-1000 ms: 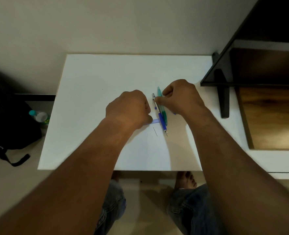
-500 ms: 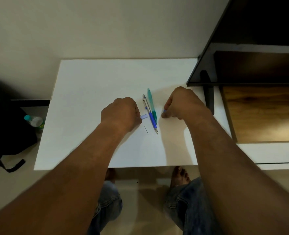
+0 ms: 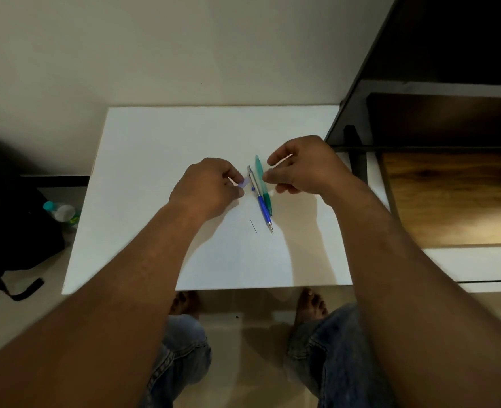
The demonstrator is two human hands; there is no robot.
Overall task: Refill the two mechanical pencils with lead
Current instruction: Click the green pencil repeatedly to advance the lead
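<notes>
Two mechanical pencils lie side by side on the white table [image 3: 155,160], tips toward me: a blue and silver pencil [image 3: 259,198] and, touching it on the right, a green pencil [image 3: 261,179]. A thin loose lead [image 3: 253,225] lies just left of the blue pencil's tip. My left hand [image 3: 208,189] pinches a small translucent purple lead case [image 3: 245,184] right beside the blue pencil's silver end. My right hand [image 3: 305,166] hovers just right of the green pencil with thumb and forefinger pinched together. Anything between them is too small to tell.
A dark shelf unit [image 3: 420,113] with a wooden board [image 3: 449,195] stands against the table's right side. On the floor to the left are a black bag [image 3: 13,231] and a water bottle [image 3: 62,212]. My knees and bare feet show below the table's near edge.
My right hand let go of the pencils, dipped to the table on their right, then lifted with fingers pinched. My left hand raised the purple case to the blue pencil's top end.
</notes>
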